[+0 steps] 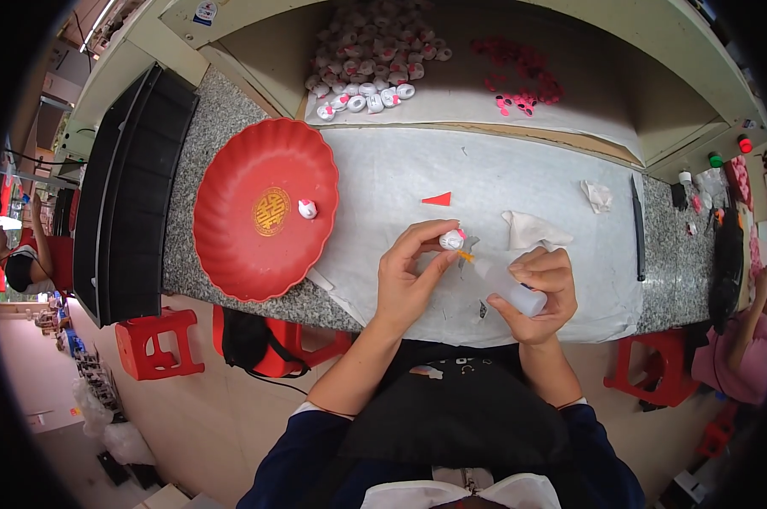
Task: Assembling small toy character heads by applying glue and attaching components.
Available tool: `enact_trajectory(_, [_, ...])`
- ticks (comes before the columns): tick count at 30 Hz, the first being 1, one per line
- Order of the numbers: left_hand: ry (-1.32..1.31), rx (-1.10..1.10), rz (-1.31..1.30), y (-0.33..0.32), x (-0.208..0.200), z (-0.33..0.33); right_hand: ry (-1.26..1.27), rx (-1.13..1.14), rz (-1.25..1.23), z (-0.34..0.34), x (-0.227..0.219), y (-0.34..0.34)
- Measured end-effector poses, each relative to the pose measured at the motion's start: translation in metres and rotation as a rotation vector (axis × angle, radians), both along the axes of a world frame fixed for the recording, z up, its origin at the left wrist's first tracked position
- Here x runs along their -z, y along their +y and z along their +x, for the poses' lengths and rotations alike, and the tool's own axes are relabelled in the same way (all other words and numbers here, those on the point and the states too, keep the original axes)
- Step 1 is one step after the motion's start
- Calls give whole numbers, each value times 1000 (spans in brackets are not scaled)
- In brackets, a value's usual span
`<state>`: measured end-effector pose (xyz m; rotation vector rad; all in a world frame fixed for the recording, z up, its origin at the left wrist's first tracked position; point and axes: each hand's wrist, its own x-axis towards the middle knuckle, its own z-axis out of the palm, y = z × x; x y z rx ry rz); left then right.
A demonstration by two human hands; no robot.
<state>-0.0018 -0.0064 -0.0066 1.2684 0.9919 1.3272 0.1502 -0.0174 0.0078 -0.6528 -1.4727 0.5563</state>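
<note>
Between the thumb and fingers of my left hand (407,276) is a small white figure head with a pink bow (452,240). My right hand (546,293) is wrapped round a translucent white squeeze bottle (523,297), tilted so that its thin orange-yellow tip meets or nearly meets the figure head. Whether the tip touches it, I cannot tell. Both hands are over the white sheet (375,178) on the bench. A red pointed strip (437,199) lies just beyond my left hand, and a crumpled white cloth (536,231) beyond my right.
At left, a scalloped red tray (222,178) holds one similar white head (307,209), beside black stacked bins (129,195). The shelf ahead bears many white heads (375,51) and loose pink pieces (519,72). A crumpled tissue (597,196) and a slim black tool (639,229) lie at right.
</note>
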Motion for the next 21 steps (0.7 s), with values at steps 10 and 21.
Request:
enact_trajectory(10, [-12,-38,-6,2,0,0,-23,95,-103,9,-5,2])
enact_trajectory(21, [-213,-87,-23,1,-5,-3,-131,-32,-756,47,-23,132])
